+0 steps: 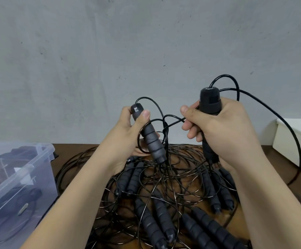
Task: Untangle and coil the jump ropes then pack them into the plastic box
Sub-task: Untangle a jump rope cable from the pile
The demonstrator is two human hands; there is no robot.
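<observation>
Gripping a handle apiece | left hand (126,135) curled round tilted handle (152,142), right hand (223,130) round upright handle (210,102) | cord tangle (166,127) hung between hands, nearer left | rope pile (164,187) on table (66,150) below | plastic box (20,175) lay left, nearest left hand.

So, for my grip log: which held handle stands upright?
The upright handle is in the right hand, cord looping from its top. The left hand holds the tilted handle, lower end toward the tangled pile.
</observation>
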